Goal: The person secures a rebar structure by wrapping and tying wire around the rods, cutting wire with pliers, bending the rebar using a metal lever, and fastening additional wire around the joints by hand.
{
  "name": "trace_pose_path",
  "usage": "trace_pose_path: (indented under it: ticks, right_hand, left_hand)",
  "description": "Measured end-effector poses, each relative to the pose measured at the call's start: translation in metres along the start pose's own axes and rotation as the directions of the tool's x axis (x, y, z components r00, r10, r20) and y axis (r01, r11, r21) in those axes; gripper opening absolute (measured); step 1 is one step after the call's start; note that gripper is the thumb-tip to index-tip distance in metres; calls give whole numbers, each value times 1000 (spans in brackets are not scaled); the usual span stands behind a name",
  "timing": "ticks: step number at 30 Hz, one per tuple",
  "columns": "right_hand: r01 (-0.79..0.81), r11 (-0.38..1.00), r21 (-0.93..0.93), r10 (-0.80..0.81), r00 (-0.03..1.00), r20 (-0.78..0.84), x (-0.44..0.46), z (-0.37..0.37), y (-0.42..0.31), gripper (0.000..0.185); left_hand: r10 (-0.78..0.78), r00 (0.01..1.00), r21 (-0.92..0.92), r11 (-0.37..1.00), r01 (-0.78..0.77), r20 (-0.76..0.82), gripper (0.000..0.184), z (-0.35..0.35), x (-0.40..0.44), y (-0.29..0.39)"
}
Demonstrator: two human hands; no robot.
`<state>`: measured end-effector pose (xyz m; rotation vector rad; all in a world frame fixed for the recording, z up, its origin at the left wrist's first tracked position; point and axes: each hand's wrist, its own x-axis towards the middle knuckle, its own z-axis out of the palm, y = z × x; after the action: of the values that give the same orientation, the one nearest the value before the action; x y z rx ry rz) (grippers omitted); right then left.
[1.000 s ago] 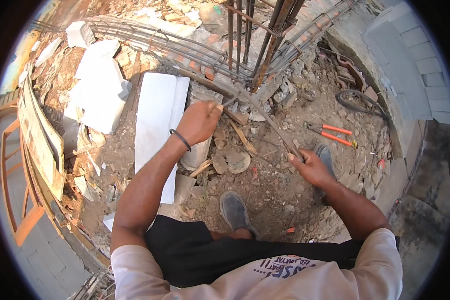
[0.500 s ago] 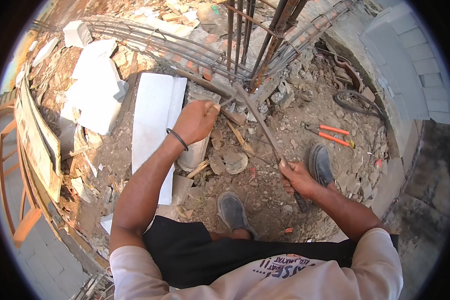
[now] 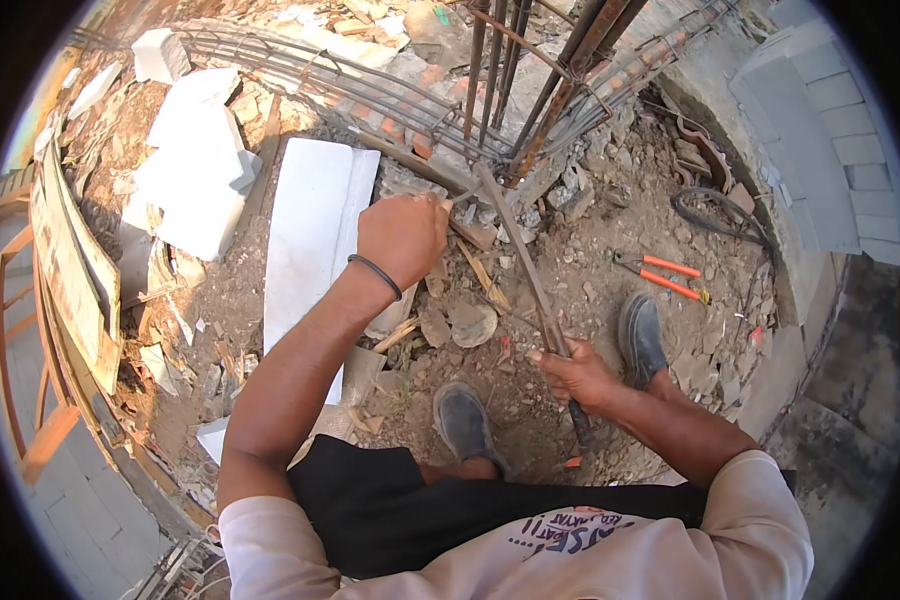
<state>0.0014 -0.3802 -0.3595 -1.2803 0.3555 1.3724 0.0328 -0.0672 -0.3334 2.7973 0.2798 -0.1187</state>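
Observation:
My left hand (image 3: 402, 238) is closed in a fist round a thin grey metal rod (image 3: 464, 194), of which only a short piece shows beyond the fingers. That piece reaches to the upper end of a long, rusty metal bar (image 3: 526, 258). My right hand (image 3: 580, 376) is wrapped round the bar near its lower end, with the thumb lying along it. The bar slants from the foot of the upright rebars (image 3: 492, 75) down toward my feet. How rod and bar meet is too small to tell.
Orange-handled cutters (image 3: 670, 275) lie right of my shoe (image 3: 642, 335). A black coiled hose (image 3: 718, 215) rests behind them. A white slab (image 3: 310, 230) and white blocks (image 3: 192, 180) lie at left. Horizontal rebars (image 3: 320, 75) cross the back. Broken rubble covers the ground.
The bar's lower end has swung left with my right hand, so the bar stands steeper in view. My left fist has turned slightly and stays near the bar's upper end.

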Motion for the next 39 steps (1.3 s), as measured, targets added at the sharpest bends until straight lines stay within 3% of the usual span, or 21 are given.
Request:
trace_pose_path:
  ticks: [2,5,12,15,17,18,20,21,22,23,24,25,26,28,29,32,39]
  right_hand:
    - [6,1000,7,-6,1000,0,-1,9,-1,19]
    - [10,999,34,-8,999,-37,-1,20,5,18]
    - [56,998,11,-54,987,-153,2,44,17,26]
    - [47,999,27,-42,987,-153,-2,49,14,27]
    - [43,999,31,-38,988,-146,-2,49,11,28]
    - [42,998,42,-36,990,-135,-3,47,12,28]
    - [43,998,46,-37,993,-113,-4,44,9,28]
    - [19,998,56,-12,992,-122,-5,43,7,27]
    - [-7,998,68,16,992,-128,-6,43,6,27]
    - [-2,998,68,10,993,-115,-6,43,5,27]
    - [-18,997,71,26,993,-113,-5,42,5,27]
    - [-36,996,79,44,993,-113,-4,42,6,27]
    - [-29,995,93,39,993,-107,-2,40,6,27]
    - [-22,995,94,30,996,-83,-1,38,10,28]
    - [-22,995,101,31,996,-87,0,38,12,28]
    - [-21,995,101,29,996,-80,-1,37,9,29]
    - [-44,997,71,55,985,-162,-1,40,8,29]
  left_hand:
    - [78,993,186,981,-62,-83,34,9,2,1]
    - [140,972,238,967,-94,-186,38,17,6,3]
    - [184,959,232,964,-132,-217,45,16,16,-11]
    - [177,962,210,969,-133,-208,42,14,15,-13]
    - [132,965,-39,989,-145,-226,36,9,8,-17]
    - [132,965,-36,989,-144,-226,36,13,2,-19]
    - [-97,877,-539,819,-199,-471,56,30,-15,-26]
    - [-290,910,-778,626,-53,-296,81,42,-21,-27]
    - [-294,907,-772,634,-51,-301,81,54,-17,-27]
    - [-566,787,-944,323,-63,-246,83,63,-9,-22]
    - [-766,637,-988,-18,-155,-86,85,63,-1,-13]
    - [-794,607,-951,-160,-265,-36,99,64,3,-5]
    - [-787,615,-954,-150,-260,-43,99,61,10,4]
    - [-856,513,-812,-248,-529,-72,113,61,20,17]
    - [-852,520,-780,-281,-558,-65,120,63,27,18]
    - [-861,508,-696,-349,-627,-26,117,64,42,17]
    - [-909,414,-656,-293,-696,-33,107,52,53,22]
